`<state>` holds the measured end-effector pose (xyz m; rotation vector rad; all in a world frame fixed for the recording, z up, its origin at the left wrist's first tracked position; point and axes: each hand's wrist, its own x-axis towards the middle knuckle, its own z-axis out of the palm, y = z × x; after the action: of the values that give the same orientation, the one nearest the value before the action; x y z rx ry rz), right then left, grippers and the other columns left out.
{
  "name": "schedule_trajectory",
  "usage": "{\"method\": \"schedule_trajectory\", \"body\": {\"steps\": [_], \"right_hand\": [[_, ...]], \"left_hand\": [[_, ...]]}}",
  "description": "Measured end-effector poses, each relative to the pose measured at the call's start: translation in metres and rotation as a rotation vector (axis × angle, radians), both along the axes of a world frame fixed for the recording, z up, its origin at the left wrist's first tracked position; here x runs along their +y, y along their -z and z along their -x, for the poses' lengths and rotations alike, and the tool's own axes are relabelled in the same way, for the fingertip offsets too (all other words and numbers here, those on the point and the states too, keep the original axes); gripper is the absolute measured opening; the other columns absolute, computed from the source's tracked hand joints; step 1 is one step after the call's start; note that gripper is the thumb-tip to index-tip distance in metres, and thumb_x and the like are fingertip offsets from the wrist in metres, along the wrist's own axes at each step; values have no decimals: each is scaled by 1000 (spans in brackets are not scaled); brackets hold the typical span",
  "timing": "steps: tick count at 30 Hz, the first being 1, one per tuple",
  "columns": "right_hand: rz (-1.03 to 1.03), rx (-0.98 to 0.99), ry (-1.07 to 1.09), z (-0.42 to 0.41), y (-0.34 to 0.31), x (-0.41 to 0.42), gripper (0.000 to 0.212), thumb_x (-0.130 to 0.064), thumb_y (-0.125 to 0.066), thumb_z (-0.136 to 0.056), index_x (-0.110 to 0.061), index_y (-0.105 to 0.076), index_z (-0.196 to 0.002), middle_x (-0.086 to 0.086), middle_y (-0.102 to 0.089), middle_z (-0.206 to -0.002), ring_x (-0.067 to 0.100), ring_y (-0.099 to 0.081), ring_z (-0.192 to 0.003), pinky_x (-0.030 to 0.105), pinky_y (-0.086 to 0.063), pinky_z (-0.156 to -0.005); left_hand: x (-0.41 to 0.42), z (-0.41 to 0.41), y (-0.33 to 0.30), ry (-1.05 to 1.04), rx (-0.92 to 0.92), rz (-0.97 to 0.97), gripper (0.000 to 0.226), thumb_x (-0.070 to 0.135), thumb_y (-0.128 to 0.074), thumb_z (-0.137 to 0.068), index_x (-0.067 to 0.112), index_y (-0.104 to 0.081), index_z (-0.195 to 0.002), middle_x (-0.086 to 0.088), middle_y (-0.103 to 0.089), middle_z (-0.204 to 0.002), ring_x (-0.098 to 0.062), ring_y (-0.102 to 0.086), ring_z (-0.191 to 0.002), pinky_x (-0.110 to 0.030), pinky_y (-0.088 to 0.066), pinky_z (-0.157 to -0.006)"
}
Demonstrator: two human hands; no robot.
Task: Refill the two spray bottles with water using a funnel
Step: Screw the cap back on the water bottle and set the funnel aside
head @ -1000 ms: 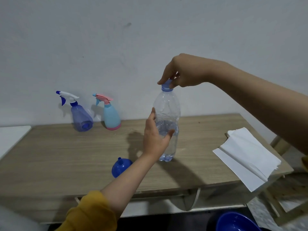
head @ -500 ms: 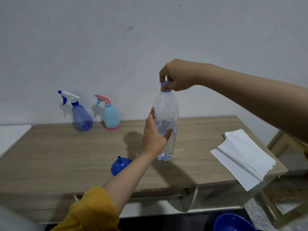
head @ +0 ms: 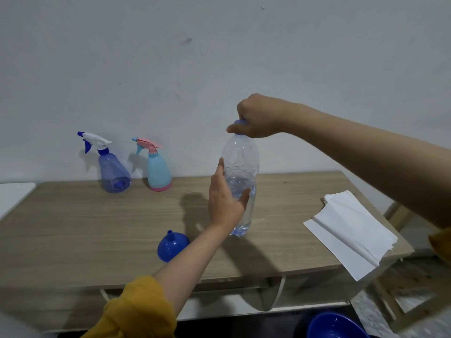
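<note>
A clear plastic water bottle, about half full, stands upright on the wooden table. My left hand wraps its lower body. My right hand is closed over its blue cap from above. A blue funnel lies mouth-down on the table, just left of my left forearm. At the back by the wall stand a translucent blue spray bottle with a white-and-blue trigger and a light blue spray bottle with a pink trigger, both capped.
A stack of white paper towels overhangs the table's right front corner. A blue basin sits on the floor below. A wooden frame stands at the right. A white surface adjoins the table's left end.
My right hand has turned on the cap, its fingers curling further around it. The bottle and my left hand have stayed in place.
</note>
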<state>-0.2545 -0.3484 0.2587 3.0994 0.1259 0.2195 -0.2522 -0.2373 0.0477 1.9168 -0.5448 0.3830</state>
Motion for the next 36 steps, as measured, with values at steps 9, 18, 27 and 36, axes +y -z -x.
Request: {"method": "schedule_trajectory", "body": {"steps": [9,18,27,36], "right_hand": [[-485,-381,100,4,43,1,45,-45,-66,-85,-1,-60,-76,1,-51,-57,13,-43,-53,23,-31,-50],[-736,-840,-28,7,118,3,41,-30,-66,-88,-20,-59,-127,1,-48,-98,21,-58,-89,32,-54,-74],[-781,-836,-85,11,146,8,74,-26,-71,-82,-12,-34,-145,6,-38,-109,21,-48,-99,6,-34,-91],[-753,-633,-58,19,163,7,113,-37,-84,-67,-22,-10,-151,15,-43,-122,11,-45,-99,14,-40,-82]], "left_hand": [[2,-1,-2,26,11,-15,96,38,-74,-76,24,-12,-148,-1,-34,-147,-17,-38,-132,-25,-42,-96],[47,-2,15,18,-20,-236,80,40,-67,-82,24,-21,-146,3,-29,-150,-15,-28,-136,-38,-27,-111],[143,-7,81,-237,211,-392,84,62,-63,-55,33,-41,-131,-3,-48,-126,-25,-50,-113,-46,-44,-95],[161,-15,106,-115,360,-442,68,22,-78,-69,30,-45,-127,1,-53,-122,-19,-53,-110,-33,-45,-88]]}}
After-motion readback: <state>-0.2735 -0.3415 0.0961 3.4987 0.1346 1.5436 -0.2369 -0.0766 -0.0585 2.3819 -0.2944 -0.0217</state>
